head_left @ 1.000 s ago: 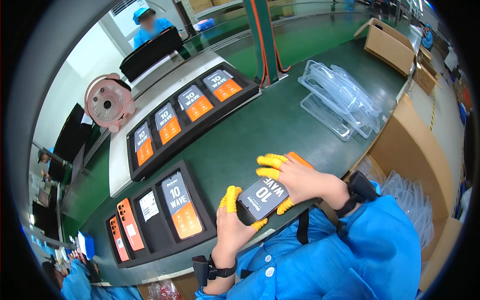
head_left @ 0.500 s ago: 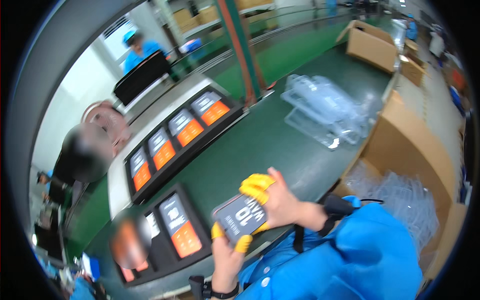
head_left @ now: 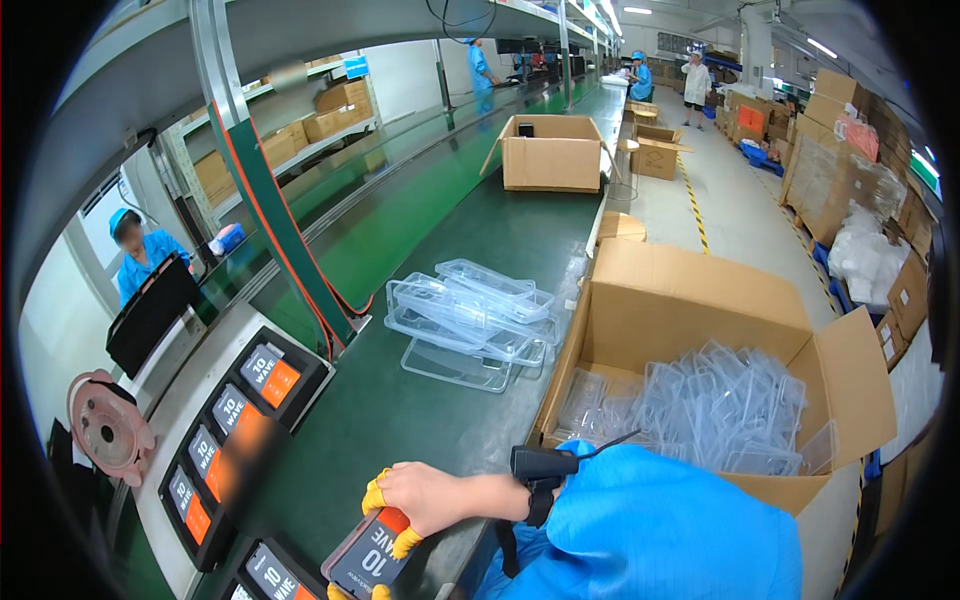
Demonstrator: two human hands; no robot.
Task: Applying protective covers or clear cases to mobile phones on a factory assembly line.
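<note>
A flat, phone-sized pack (head_left: 365, 560) with a dark grey and orange printed face is held low in front of me. My right hand (head_left: 425, 497), in yellow finger covers, grips its upper end. Of my left hand (head_left: 370, 593), only yellow-covered fingertips show at the lower edge, closed on the pack's near end. Just left of the hands, a black tray (head_left: 312, 577) with similar packs is cut off by the picture's edge. Farther left, a second black tray (head_left: 318, 372) holds several more packs in a row.
Clear plastic shells (head_left: 470, 310) lie piled on the green bench (head_left: 430, 425). An open carton (head_left: 700, 285) of more shells (head_left: 720, 400) stands at my right. A smaller carton (head_left: 550, 160) sits farther along. Left are a pink fan (head_left: 108, 430) and a co-worker (head_left: 150, 255).
My view has swung right, bringing the carton of shells and the aisle more fully in. The pack and both hands now sit lower; my left hand has mostly left the picture.
</note>
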